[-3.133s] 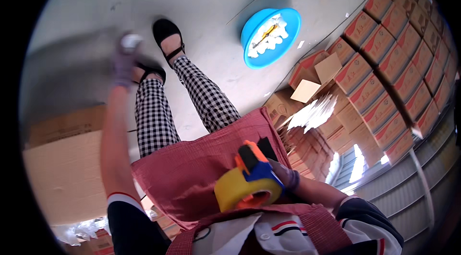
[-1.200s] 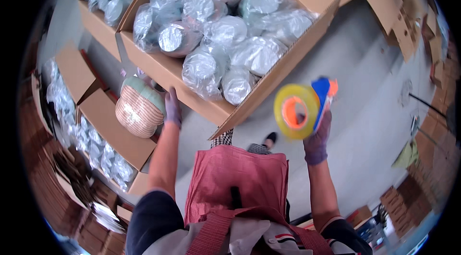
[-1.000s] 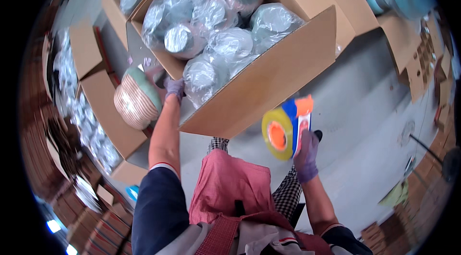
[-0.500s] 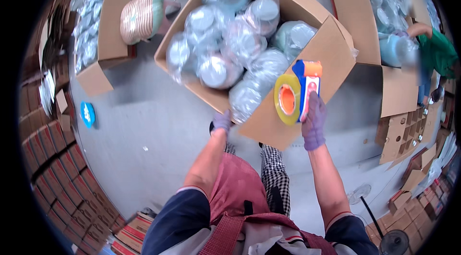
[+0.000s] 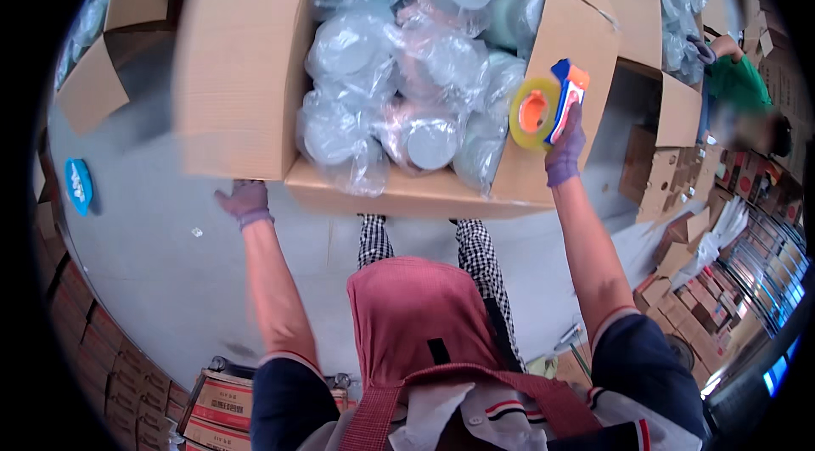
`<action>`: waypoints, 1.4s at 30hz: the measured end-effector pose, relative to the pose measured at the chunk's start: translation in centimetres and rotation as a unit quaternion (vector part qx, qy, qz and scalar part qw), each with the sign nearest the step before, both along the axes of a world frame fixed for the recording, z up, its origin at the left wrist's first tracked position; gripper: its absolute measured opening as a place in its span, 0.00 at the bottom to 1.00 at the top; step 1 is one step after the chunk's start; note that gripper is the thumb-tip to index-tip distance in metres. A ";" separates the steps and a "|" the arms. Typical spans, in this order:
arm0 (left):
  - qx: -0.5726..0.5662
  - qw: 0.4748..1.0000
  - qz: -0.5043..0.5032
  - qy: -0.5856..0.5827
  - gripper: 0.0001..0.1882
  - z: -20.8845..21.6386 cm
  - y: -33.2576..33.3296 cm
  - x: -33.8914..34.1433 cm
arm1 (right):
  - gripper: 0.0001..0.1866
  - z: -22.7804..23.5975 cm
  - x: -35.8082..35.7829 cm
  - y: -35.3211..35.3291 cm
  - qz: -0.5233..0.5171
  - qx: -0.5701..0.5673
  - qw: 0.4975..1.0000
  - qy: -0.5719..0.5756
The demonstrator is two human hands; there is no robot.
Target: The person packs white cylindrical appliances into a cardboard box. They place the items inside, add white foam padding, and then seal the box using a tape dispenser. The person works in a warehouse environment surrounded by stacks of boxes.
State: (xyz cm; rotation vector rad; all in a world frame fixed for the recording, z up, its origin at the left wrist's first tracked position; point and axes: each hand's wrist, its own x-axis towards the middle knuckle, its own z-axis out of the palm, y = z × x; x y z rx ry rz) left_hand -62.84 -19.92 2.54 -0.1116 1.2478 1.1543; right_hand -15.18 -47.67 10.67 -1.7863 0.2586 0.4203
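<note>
Gloved fingers of the right hand (image 5: 566, 148) are wrapped around the handle of a tape dispenser (image 5: 534, 112), blue and orange with a clear yellow roll. It sits at the right side of the open carton (image 5: 424, 199), in front of the right flap (image 5: 581, 37); contact between roll and flap cannot be told. Left hand (image 5: 247, 201), also gloved, is at the bottom edge of the left flap (image 5: 238, 69), beyond the carton's near left corner. Thumb sticks out to the left; the other fingers are partly hidden at the cardboard, so whether they pinch it cannot be told. Change against half a second ago: the left hand was at the carton's near corner and no left flap showed; now that flap spreads broadly out to the left, and the carton's near wall lies squarer to the body. Judged meaning for the work: the flap is now within the left hand's control, while the mouth remains uncovered. Inside the carton, round-ended wrapped pieces (image 5: 431, 145) in clear plastic crowd together, some film hanging over the near rim. Farther out: blue basin (image 5: 78, 186) on the floor left of the carton; co-worker's green sleeve (image 5: 740, 82) to its right, beyond another carton of bagged pieces.
</note>
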 end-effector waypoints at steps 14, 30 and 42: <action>0.118 0.388 -0.861 0.307 0.37 -0.8 -3.3 1.1 | 0.29 1.1 0.6 2.6 0.009 -0.072 0.997 -0.017; 0.072 0.345 -0.553 0.755 0.48 3.9 -16.2 35.0 | 0.23 4.3 25.6 -0.6 0.139 0.030 0.988 -0.053; 0.163 0.294 -0.455 0.825 0.49 0.8 -16.5 36.5 | 0.27 -12.1 49.8 6.3 0.209 0.203 0.948 0.130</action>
